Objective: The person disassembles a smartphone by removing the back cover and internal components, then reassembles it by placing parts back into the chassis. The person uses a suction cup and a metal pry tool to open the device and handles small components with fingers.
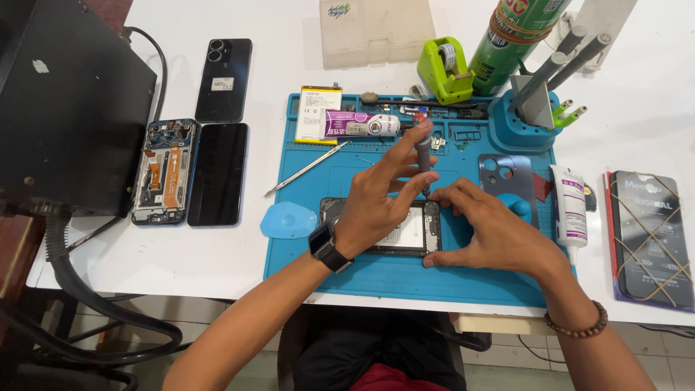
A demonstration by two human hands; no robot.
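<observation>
White desk (pixel 217 253) under blue mat (pixel 376 279). Opened phone (pixel 405 232) at mat's middle, small grey screwdriver (pixel 423 156) upright above its top edge, pinched by left hand (pixel 380 203) fingers; right hand (pixel 492 232) fingers closed on phone's right edge. Nearby: blue pick (pixel 288 221), white glue tube (pixel 570 206).

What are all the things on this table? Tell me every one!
mat: 1, blue, table middle
open phone: 1, black, on mat under hands
screwdriver: 1, grey, in left hand
battery: 1, white-yellow, mat's far left corner
glue tubes: 2, white-purple, mat top and right
pick: 1, light blue, mat's left edge
phones: 3, black, left of mat
tape holder: 1, green, behind mat
spray can: 1, green, behind mat
boxed phone: 1, black, far right
left hand: holds screwdriver
right hand: steadies open phone
</observation>
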